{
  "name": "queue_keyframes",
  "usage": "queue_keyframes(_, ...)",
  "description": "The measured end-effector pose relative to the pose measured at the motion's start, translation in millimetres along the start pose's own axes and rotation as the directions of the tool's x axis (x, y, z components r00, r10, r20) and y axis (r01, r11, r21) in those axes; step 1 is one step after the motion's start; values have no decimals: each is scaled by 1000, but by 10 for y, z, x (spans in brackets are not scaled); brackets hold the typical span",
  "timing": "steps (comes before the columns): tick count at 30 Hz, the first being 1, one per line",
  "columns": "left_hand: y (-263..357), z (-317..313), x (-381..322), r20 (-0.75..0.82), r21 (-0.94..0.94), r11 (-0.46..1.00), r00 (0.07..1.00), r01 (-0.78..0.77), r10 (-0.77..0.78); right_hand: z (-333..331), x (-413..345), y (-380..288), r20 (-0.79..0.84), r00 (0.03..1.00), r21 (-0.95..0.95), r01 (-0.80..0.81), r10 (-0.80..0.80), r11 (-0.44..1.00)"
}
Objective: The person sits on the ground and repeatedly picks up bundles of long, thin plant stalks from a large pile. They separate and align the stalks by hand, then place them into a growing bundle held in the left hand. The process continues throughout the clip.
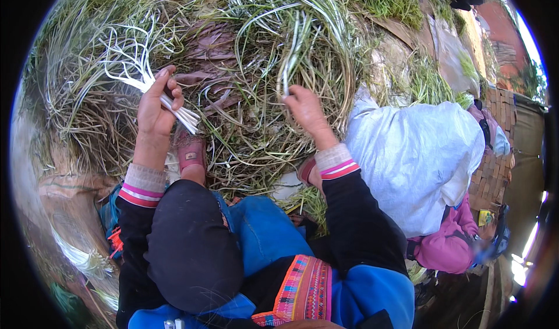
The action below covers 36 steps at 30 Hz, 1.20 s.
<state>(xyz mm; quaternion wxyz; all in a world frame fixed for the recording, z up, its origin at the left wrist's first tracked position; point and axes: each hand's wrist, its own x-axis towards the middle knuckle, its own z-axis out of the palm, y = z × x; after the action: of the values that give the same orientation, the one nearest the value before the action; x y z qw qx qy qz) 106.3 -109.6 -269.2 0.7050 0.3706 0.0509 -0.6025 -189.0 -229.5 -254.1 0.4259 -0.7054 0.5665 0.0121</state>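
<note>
My left hand [158, 102] holds a small bundle of slender white plant stems [131, 67]. The bundle's forked ends fan out to the upper left, and its even ends stick out below the fingers. On the right, my right hand [305, 110] pinches the lower end of a pale stalk [286, 73], which runs up into the greener strands. Both hands are above a large tangled heap of green and straw-coloured stalks [244, 128] on the ground before me. My fingers partly hide both grips.
A big white woven sack [415, 163] stands close to my right arm. Behind it is a person in a pink jacket [450, 246]. Another white stem bundle [83, 257] lies at the lower left. My shoes, one a pink shoe [191, 152], stand at the heap's near edge.
</note>
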Motion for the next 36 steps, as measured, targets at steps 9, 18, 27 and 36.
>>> queue_keyframes(9,-9,21,-21,-25,15,1000,1000,14,-14,-696,434,386,-585,808,17,92,-64,996)
queue_keyframes(18,-38,9,-4,-13,36,999,1000,13,-13,-891,710,620,-613,766,-453,-138,-195,881)
queue_keyframes(27,-73,38,-16,-34,51,998,999,29,-27,191,282,111,-173,982,-57,62,-71,996)
queue_keyframes(36,-57,15,-70,-20,50,997,998,60,-59,499,728,128,-302,922,627,2,240,779)
